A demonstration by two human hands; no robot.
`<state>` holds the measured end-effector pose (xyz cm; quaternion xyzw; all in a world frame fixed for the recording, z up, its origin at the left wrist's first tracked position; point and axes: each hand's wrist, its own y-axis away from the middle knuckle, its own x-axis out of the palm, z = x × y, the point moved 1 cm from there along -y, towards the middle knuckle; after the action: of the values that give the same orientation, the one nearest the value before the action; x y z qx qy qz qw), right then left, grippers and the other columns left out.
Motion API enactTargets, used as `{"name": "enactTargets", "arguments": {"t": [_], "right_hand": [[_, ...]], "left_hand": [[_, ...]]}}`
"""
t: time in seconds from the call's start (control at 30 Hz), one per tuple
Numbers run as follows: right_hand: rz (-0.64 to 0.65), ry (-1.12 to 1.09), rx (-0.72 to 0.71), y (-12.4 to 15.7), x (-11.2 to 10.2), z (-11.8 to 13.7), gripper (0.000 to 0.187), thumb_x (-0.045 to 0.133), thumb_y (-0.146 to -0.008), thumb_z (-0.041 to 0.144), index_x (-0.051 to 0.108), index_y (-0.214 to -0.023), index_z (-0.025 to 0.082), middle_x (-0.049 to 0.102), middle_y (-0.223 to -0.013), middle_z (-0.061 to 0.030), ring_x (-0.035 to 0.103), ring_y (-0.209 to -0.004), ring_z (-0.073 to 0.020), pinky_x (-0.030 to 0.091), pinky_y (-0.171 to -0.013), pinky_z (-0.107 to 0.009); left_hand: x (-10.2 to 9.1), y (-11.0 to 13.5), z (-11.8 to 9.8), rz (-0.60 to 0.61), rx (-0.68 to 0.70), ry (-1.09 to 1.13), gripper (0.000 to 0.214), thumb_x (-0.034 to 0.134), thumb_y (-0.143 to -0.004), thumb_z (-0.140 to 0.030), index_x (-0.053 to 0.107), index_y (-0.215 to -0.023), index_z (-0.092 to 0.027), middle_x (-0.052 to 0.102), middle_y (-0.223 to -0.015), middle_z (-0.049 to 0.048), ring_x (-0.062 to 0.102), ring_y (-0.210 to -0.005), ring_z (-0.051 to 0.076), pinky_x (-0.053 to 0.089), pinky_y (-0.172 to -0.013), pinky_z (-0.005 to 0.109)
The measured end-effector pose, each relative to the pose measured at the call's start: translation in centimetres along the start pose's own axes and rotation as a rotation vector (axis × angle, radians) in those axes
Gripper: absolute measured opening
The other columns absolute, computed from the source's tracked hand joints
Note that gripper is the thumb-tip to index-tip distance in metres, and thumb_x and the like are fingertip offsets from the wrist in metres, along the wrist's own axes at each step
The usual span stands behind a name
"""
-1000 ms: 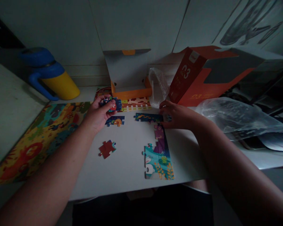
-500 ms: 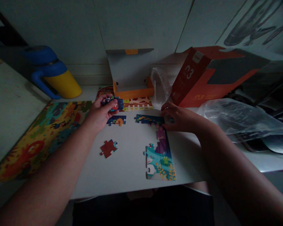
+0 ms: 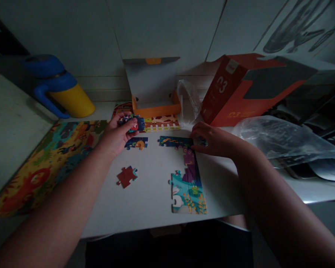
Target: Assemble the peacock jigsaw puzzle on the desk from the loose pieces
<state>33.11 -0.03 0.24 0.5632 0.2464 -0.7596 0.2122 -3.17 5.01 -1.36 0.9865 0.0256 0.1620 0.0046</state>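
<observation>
My left hand (image 3: 115, 136) is closed round a small stack of puzzle pieces (image 3: 134, 123), held just above the white table (image 3: 150, 193). My right hand (image 3: 212, 139) rests on the table with its fingers curled, pinching a small piece (image 3: 203, 141) at the right end of a joined blue strip (image 3: 174, 141). Below that strip runs a joined column of pieces (image 3: 188, 182) in purple and teal. A blue and orange piece (image 3: 138, 143) lies under my left hand, and a red piece (image 3: 126, 176) lies loose nearer me.
A finished colourful puzzle (image 3: 44, 160) lies at the left. A blue and yellow jug (image 3: 61, 91) stands behind it. At the back are an open orange box (image 3: 153, 96), a giraffe strip (image 3: 162, 123), a clear bag (image 3: 188, 102) and a tipped orange box (image 3: 254, 87). Crumpled plastic (image 3: 279, 139) lies right.
Both hands stay almost where they were. My right hand's fingers have shifted slightly at the end of the blue strip. The view has wobbled a little.
</observation>
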Motion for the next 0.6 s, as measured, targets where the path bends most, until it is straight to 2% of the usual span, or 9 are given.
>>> {"name": "enactTargets", "arguments": {"t": [0.6], "right_hand": [[0.007, -0.028, -0.017, -0.42, 0.11, 0.5, 0.032, 0.069, -0.097, 0.04, 0.072, -0.121, 0.019, 0.065, -0.118, -0.012, 0.07, -0.098, -0.0251, 0.059, -0.089, -0.038]], "left_hand": [[-0.03, -0.03, -0.02, 0.001, 0.006, 0.001, 0.042, 0.09, -0.071, -0.017, 0.066, -0.105, -0.023, 0.073, -0.096, 0.0015, 0.07, -0.077, 0.015, 0.061, -0.058, 0.024]]}}
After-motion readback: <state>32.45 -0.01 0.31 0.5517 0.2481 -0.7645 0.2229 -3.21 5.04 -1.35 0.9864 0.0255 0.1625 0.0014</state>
